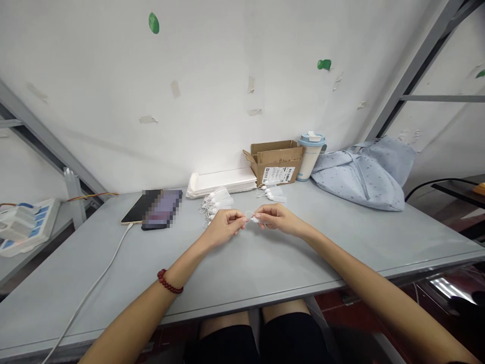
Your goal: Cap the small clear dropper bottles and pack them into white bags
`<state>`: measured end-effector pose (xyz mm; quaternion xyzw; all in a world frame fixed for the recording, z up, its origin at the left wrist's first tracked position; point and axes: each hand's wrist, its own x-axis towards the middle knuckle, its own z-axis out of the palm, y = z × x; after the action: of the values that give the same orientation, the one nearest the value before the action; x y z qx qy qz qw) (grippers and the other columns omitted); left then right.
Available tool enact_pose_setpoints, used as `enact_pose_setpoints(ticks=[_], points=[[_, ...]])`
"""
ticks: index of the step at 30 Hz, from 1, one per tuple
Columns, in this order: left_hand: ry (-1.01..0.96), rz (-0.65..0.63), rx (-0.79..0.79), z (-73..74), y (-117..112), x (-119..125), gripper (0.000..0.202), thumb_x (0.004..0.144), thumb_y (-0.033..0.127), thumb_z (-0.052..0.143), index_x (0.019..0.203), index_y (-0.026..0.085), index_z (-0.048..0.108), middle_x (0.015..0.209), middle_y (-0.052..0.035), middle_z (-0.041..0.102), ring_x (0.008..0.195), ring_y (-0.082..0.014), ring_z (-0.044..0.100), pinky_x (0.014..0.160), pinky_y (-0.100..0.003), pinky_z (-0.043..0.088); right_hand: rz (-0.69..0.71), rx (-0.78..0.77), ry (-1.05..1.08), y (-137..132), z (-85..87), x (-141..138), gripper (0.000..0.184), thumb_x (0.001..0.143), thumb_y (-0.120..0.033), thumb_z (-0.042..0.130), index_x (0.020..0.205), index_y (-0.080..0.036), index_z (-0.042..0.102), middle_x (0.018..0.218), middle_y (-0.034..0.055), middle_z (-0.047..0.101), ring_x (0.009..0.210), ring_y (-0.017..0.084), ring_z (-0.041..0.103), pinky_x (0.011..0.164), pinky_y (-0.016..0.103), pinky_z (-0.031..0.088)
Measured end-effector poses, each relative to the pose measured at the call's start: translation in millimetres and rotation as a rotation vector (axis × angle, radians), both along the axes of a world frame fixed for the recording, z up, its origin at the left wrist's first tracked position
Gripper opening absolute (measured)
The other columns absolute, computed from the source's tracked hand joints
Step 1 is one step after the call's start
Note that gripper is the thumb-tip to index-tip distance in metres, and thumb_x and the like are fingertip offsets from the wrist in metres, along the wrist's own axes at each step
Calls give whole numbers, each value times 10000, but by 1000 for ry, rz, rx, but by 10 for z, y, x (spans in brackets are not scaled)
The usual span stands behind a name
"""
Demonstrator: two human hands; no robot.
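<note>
My left hand (224, 226) and my right hand (279, 218) meet over the middle of the grey table. Between them is a thin looped string (248, 214) with a small white end piece (255, 220). My right thumb and fingers pinch the white piece. My left thumb and forefinger are closed at the other side of the loop, seemingly on the string. Just behind my left hand lies a pile of white tags with string loops (220, 198). A smaller group of similar tags (275, 194) lies behind my right hand.
A stack of white sheets (223, 181), an open cardboard box (279, 159) and a lidded cup (309, 159) stand along the wall. At right rests a pale blue cloth bag (359, 177). Two phones lie left, one a black phone (132, 215) with a white cable (102, 275).
</note>
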<state>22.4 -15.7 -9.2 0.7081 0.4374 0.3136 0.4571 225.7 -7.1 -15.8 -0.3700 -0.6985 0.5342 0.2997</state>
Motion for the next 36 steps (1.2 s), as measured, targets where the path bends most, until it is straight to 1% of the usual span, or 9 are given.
enact_pose_setpoints(ticks=[6,14,21,27,30,33,36], points=[[28,-21,-11,-69,-3,22,243,755,371,544,704,137,585,614,12,558,490,-79,440,489,-210,353,8,62,-82,-2,-52,-22,403,817,-511,524,824,-119,616,627,-4,548,492,55,346,468,209,278],[67,-37,32,-151,-28,43,227,784,324,495,666,142,559,618,7,555,502,-82,432,496,-213,337,13,63,-104,2,-107,-21,418,817,-521,518,834,-118,630,624,1,559,497,64,363,473,211,291],[88,-40,39,-170,-46,56,222,786,322,480,665,151,555,638,0,576,504,-90,455,503,-220,356,21,53,-108,-4,-106,-32,403,817,-509,524,825,-121,633,619,0,562,495,67,362,475,212,288],[94,-51,35,-104,-41,48,235,791,343,487,698,147,578,649,-1,580,506,-91,461,504,-219,363,2,58,-90,-2,-74,-34,403,819,-509,520,840,-122,630,623,-2,557,501,66,364,477,212,286],[122,-59,91,-62,-39,44,244,803,343,477,716,151,599,657,3,590,523,-95,467,522,-220,373,-7,58,-88,0,-49,-32,394,820,-506,522,840,-126,624,623,-8,551,493,60,347,471,210,274],[184,-50,172,-27,-13,17,243,800,335,481,714,155,619,646,6,595,543,-102,473,535,-221,377,-9,75,-105,-1,-20,-31,385,821,-500,523,826,-128,620,642,1,563,514,66,370,486,213,291],[218,-14,206,40,58,-81,246,782,342,501,698,150,628,638,-6,604,563,-113,494,546,-226,390,-32,100,-132,17,7,-11,374,821,-494,519,825,-133,615,649,7,569,529,77,400,502,220,314]])
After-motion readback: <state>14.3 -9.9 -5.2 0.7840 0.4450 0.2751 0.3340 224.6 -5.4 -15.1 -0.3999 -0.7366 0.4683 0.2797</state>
